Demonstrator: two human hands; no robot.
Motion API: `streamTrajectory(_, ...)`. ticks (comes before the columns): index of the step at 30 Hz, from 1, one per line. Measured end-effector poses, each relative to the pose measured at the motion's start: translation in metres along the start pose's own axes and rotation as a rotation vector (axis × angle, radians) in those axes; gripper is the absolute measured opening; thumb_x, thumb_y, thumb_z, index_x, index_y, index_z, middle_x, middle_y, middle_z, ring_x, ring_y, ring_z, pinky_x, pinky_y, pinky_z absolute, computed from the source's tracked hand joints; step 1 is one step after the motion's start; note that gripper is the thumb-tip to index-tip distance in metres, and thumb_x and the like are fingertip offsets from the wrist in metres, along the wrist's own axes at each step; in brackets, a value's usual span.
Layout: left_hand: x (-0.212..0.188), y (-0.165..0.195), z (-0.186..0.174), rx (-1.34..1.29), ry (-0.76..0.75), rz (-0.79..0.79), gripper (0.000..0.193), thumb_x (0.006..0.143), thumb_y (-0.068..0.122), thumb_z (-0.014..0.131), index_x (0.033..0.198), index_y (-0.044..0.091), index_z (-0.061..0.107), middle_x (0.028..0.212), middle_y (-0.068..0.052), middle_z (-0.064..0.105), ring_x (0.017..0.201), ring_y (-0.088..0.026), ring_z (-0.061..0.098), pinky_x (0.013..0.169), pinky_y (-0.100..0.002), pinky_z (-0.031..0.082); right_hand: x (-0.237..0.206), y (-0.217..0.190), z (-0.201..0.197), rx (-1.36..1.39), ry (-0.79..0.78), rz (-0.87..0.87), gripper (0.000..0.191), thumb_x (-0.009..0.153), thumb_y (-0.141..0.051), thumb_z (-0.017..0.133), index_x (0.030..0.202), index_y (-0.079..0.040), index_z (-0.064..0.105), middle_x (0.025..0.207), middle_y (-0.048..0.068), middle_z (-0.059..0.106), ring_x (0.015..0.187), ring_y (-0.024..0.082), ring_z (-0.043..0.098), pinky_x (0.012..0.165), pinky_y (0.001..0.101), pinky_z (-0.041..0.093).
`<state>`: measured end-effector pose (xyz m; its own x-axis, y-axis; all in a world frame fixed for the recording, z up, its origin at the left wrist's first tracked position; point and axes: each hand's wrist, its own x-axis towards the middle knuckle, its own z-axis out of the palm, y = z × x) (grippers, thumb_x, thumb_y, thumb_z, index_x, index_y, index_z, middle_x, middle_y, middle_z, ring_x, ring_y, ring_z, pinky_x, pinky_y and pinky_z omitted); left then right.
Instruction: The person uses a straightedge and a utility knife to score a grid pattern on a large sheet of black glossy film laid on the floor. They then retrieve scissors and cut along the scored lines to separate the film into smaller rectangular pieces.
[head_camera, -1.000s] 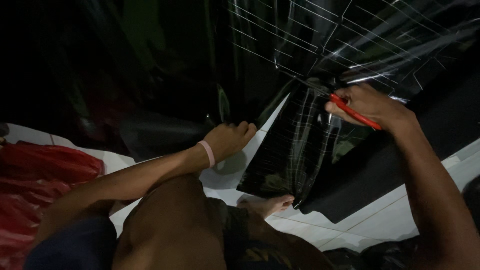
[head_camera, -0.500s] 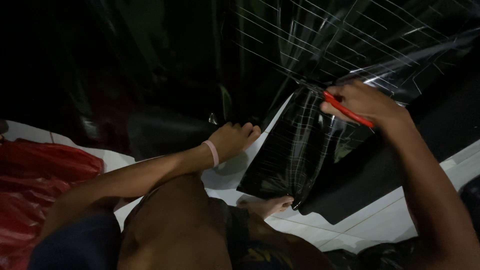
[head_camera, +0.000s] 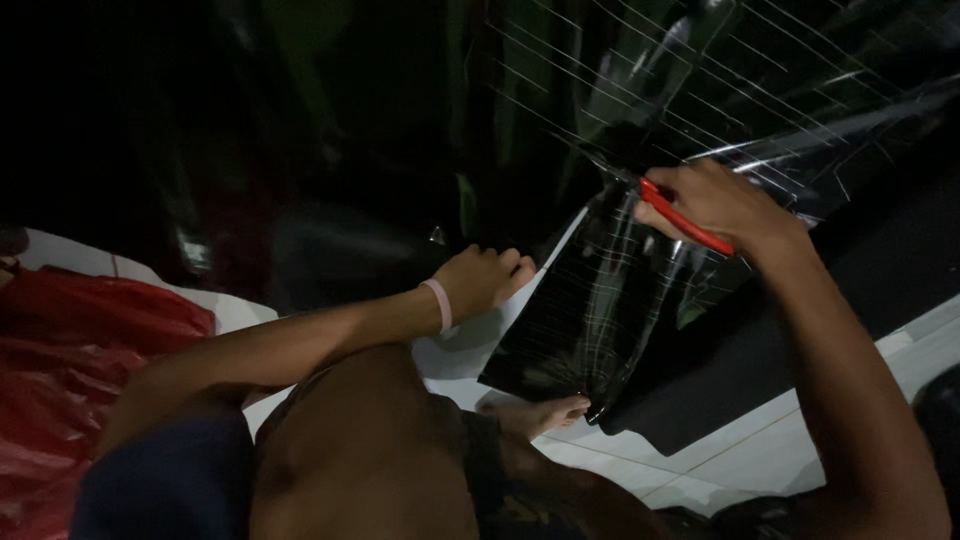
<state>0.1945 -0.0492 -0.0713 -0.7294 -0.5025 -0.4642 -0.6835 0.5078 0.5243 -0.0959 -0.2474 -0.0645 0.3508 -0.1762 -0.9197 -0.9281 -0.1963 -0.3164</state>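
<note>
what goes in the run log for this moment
left hand on film edge | right hand holds red tool at film top

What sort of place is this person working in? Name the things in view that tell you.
Probably beside a car at night: glass with thin heater lines, white car body, dark film sheet. The right hand holds a red tool; the left hand rests at the film's edge.

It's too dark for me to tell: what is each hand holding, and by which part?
The right hand grips a thin red tool around its middle, against the dark film. The left hand holds nothing; its fingers rest at the film's edge.
</note>
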Motion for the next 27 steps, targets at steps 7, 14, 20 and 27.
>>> streamTrajectory(7,-0.004,-0.004,0.005,0.135,0.089,0.030,0.040,0.090,0.012,0.064,0.129,0.006,0.055,0.089,-0.010,0.065,0.059,-0.016,0.066,0.053,-0.029,0.055,0.003,-0.019,-0.008,-0.048,0.087,-0.009,0.083,0.088,-0.081,0.039,0.088,-0.007,0.076,0.053,0.010,0.062,0.055,0.023,0.064,0.061,0.0515,0.057)
streamTrajectory(14,-0.006,-0.007,0.015,0.162,0.444,0.030,0.023,0.090,0.010,0.067,0.113,0.007,0.064,0.078,-0.006,0.063,0.051,-0.012,0.060,0.046,-0.024,0.050,0.000,-0.038,-0.023,-0.115,0.093,-0.078,0.084,0.087,-0.081,0.034,0.094,-0.007,0.074,0.052,0.011,0.061,0.048,0.025,0.067,0.057,0.0487,0.060)
streamTrajectory(20,-0.006,-0.007,0.015,0.094,0.444,0.043,0.024,0.090,0.008,0.068,0.113,0.006,0.063,0.080,-0.007,0.064,0.054,-0.014,0.062,0.047,-0.026,0.051,0.012,-0.053,-0.027,-0.080,0.076,-0.042,0.093,0.082,-0.086,0.030,0.098,-0.005,0.074,0.051,0.011,0.061,0.049,0.026,0.067,0.058,0.0489,0.058)
streamTrajectory(27,-0.004,-0.009,0.013,0.044,0.229,0.048,0.038,0.087,0.008,0.069,0.122,0.003,0.058,0.089,-0.012,0.066,0.058,-0.016,0.065,0.050,-0.029,0.054,0.009,-0.067,-0.037,-0.094,0.067,0.083,0.088,0.080,-0.084,0.038,0.098,-0.006,0.077,0.055,0.015,0.064,0.053,0.027,0.069,0.060,0.0510,0.060)
